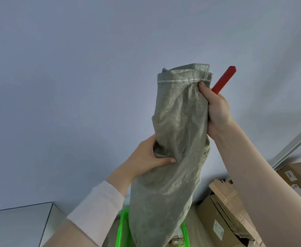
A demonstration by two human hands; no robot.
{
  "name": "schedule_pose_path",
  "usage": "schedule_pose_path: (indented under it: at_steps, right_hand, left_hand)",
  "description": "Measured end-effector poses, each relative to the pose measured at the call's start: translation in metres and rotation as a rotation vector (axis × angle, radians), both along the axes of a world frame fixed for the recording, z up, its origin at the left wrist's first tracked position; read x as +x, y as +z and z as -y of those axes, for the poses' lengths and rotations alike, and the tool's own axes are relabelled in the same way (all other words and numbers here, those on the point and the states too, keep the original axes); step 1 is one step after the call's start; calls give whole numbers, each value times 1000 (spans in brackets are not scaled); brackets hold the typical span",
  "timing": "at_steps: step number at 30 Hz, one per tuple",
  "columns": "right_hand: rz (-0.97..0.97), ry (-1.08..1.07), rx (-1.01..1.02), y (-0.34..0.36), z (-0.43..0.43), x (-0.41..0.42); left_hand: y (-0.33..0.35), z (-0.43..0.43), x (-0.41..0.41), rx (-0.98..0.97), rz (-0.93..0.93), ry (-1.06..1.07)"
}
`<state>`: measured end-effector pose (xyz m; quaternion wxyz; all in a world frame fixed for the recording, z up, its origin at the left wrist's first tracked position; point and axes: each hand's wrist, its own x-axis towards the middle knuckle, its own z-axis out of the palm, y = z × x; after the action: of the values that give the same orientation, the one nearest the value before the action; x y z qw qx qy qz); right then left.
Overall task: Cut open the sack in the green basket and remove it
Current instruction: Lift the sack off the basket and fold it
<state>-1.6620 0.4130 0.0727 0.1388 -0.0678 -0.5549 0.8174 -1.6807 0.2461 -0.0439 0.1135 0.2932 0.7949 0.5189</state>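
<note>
A grey-green woven sack (178, 132) hangs upright in the air in front of a pale wall, its stitched end on top. My right hand (217, 109) grips the sack's upper right edge just below the stitched seam and also holds a red cutter (223, 80) that sticks up to the right. My left hand (151, 157) pinches the sack's left side lower down. The sack's bottom end drops into the green basket (123, 229), whose bright green rim shows at the frame's lower edge. Small packages (178, 237) lie in the basket beside the sack.
Cardboard boxes (222, 211) are stacked at the lower right, one with a white label. A metal shelf post (292, 145) slants up at the right edge. A grey cabinet top (19, 225) sits at the lower left.
</note>
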Motion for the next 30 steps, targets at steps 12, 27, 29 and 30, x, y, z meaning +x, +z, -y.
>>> schedule_pose_path:
  at_steps: [12,27,29,30]
  right_hand:
    - [110,-137,-16,-12,0,-11]
    - [-89,154,1141,-102,-4,28]
    - [17,44,1051,-104,-7,25]
    - [67,-2,1041,-104,-10,25]
  left_hand:
    - [-6,-4,7,258,128,20]
    - [31,0,-12,417,691,20]
    - [27,2,-10,408,661,29]
    - [22,6,-9,361,581,59]
